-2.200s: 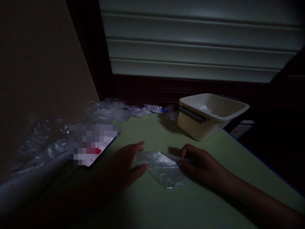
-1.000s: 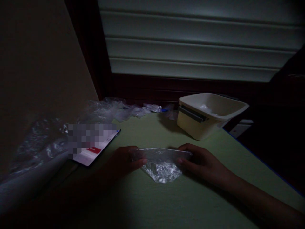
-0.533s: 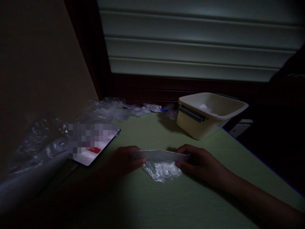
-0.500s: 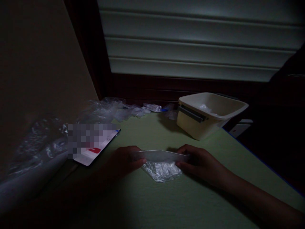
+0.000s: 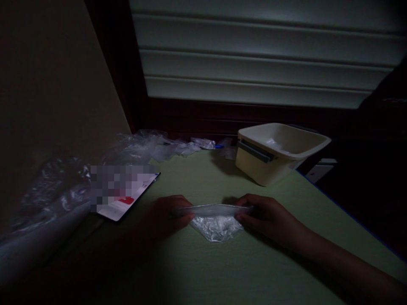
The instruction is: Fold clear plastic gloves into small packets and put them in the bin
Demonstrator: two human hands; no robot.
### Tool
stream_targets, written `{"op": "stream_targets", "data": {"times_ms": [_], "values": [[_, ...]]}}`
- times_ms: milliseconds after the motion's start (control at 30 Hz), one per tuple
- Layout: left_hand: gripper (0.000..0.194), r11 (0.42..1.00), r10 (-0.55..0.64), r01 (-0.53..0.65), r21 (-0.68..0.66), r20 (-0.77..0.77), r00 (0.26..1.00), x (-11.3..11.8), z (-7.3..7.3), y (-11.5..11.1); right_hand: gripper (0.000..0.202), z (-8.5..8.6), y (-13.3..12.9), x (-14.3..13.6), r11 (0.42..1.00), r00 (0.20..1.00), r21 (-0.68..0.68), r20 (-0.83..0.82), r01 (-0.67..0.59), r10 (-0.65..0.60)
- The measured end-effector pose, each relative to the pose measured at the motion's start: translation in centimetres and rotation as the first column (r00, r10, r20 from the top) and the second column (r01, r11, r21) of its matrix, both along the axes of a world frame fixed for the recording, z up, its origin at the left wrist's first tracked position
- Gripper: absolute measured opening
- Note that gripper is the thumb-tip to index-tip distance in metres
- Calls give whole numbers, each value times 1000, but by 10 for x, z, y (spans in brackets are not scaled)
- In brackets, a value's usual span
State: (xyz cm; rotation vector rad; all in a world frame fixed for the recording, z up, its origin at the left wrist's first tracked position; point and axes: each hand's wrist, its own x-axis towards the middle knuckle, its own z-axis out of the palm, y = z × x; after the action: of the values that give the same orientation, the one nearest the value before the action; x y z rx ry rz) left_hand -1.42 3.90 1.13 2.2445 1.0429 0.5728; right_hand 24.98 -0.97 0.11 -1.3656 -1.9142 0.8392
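clear plastic bag [image 5: 216,222], crinkled, folded to small triangle, lies on green surface [image 5: 222,271] between hands. left hand [image 5: 165,216] pinches left end of top edge, right hand [image 5: 270,218] pinches right end, fingers closed on it. compared to before, bag folded smaller, top edge lower. cream bin [image 5: 280,152] behind.

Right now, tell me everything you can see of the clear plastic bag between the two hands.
The clear plastic bag is small, thin and crinkled, catching pale glints in the dim light. It lies on the green table surface, its lower part tapering to a point toward the camera. Its top edge is stretched into a straight band between the left hand and the right hand, each pinching one end. Whether anything is inside cannot be told.
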Motion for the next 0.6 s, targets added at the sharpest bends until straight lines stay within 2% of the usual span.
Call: {"op": "stream_targets", "data": {"times_ms": [233, 400, 600], "values": [[18, 999, -6, 9, -35, 95, 995, 1, -11, 2, 7, 0, 0, 0, 999, 999, -1, 14, -42, 42], [14, 997, -65, 73, -14, 304, 950, 0, -18, 3, 7, 0, 0, 2, 998, 998, 33, 49, -46, 44], [15, 992, -106, 85, 93, 247, 963, -1, -24, 4, 11, 4, 0, 1, 990, 991, 106, 106, -88, 76]]}}
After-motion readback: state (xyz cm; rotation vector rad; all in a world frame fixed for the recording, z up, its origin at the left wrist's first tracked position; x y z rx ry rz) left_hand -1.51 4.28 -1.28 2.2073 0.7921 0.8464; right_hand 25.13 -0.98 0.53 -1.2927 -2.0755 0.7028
